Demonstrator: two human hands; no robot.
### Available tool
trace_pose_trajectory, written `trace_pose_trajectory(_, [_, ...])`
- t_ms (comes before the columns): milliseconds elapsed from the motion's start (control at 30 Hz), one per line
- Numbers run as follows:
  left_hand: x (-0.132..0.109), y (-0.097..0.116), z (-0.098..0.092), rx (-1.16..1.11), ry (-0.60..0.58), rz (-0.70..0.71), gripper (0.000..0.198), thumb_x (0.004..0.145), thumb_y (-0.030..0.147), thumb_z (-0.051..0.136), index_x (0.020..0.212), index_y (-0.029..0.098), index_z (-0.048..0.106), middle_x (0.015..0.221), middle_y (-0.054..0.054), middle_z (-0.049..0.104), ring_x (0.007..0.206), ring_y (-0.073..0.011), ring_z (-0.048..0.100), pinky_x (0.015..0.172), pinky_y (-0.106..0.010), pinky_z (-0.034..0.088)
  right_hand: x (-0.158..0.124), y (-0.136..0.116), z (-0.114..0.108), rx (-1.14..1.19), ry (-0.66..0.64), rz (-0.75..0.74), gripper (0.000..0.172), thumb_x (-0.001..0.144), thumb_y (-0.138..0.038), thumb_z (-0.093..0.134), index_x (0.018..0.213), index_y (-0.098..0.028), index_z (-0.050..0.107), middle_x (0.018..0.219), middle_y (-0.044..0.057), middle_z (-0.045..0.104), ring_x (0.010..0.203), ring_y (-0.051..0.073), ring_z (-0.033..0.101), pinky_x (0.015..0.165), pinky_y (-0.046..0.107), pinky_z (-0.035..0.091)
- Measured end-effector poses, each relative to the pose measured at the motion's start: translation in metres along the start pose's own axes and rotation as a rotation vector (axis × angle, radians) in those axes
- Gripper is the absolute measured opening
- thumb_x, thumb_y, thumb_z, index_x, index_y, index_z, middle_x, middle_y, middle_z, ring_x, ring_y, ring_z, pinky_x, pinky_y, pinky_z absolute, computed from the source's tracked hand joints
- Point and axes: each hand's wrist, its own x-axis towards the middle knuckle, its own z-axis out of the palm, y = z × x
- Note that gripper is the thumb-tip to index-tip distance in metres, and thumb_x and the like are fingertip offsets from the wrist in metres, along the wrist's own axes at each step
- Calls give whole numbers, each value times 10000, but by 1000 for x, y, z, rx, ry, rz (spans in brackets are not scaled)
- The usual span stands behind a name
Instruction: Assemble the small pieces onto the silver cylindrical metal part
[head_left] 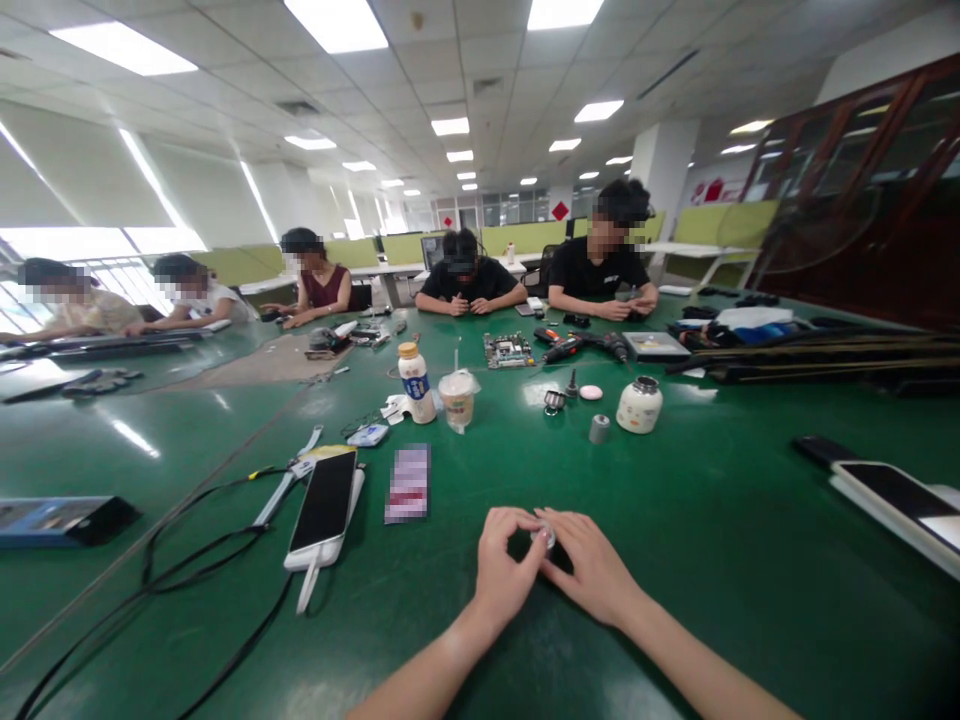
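My left hand and my right hand meet low over the green table. Between their fingertips is a small round, pale grey piece; the fingers cover much of it, so its kind is unclear. Both hands are closed on it from opposite sides. Beyond them stands an open cream jar with a dark neck and small printed figures. To its left are a small grey cylinder, a pink oval piece, a dark upright part and a dark, shiny round part.
A phone on a white base lies left, near black cables. A bottle and a plastic cup stand ahead. Farther back are a circuit board and a power drill. Several people sit across the table.
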Motion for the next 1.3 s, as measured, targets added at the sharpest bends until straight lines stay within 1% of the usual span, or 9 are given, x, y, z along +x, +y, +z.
trace_pose_trajectory(267, [2, 1, -1, 19, -40, -3, 89, 852, 159, 629, 864, 206, 703, 888, -45, 687, 906, -212, 604, 835, -363, 487, -1, 2, 2, 3, 16, -2, 417, 899, -376, 606, 1260, -168, 595, 1279, 143, 641, 1169, 281, 596, 992, 484, 465])
trace_pose_trajectory(467, [3, 1, 0, -5, -59, 10, 42, 843, 198, 660, 873, 202, 688, 903, -48, 681, 912, -212, 604, 838, -368, 495, 0, 0, 1, -10, 1, 14, 405, 877, -306, 622, 1254, -160, 596, 1276, 138, 643, 1184, 278, 587, 1005, 477, 462])
trace_pose_trajectory(567, [3, 0, 0, -11, -52, 12, 50, 822, 198, 684, 871, 206, 690, 901, -42, 684, 908, -210, 609, 833, -366, 501, 0, -1, -1, -26, -9, 24, 415, 862, -278, 632, 1257, -154, 592, 1278, 139, 641, 1184, 282, 585, 1008, 482, 459])
trace_pose_trajectory(733, [3, -2, 1, -51, -39, -5, 37, 841, 195, 667, 836, 204, 702, 889, -48, 687, 903, -210, 611, 832, -370, 502, 1, -3, -2, -28, -14, 13, 389, 881, -306, 618, 1252, -191, 595, 1283, 124, 639, 1179, 278, 587, 998, 482, 464])
trace_pose_trajectory(867, [3, -1, 1, -56, -39, -18, 55, 843, 180, 658, 844, 203, 708, 889, -48, 686, 903, -207, 610, 830, -369, 500, 2, -4, -3, -30, -41, 26, 388, 878, -286, 621, 1248, -171, 589, 1285, 129, 635, 1187, 280, 580, 1007, 482, 456])
trace_pose_trajectory(1133, [7, 3, 3, -32, -13, 41, 66, 813, 142, 656, 792, 192, 693, 832, -41, 691, 861, -200, 614, 800, -353, 503, 1, -3, -1, -32, -41, 19, 391, 880, -271, 606, 1256, -166, 580, 1274, 142, 639, 1187, 286, 581, 1004, 500, 449])
trace_pose_trajectory(1300, [7, 3, 6, -18, 5, 38, 71, 816, 139, 641, 778, 189, 675, 819, -38, 688, 840, -196, 616, 781, -344, 508, 1, -1, -1, -24, -27, 14, 397, 878, -263, 596, 1262, -166, 575, 1267, 146, 643, 1180, 286, 586, 996, 502, 456])
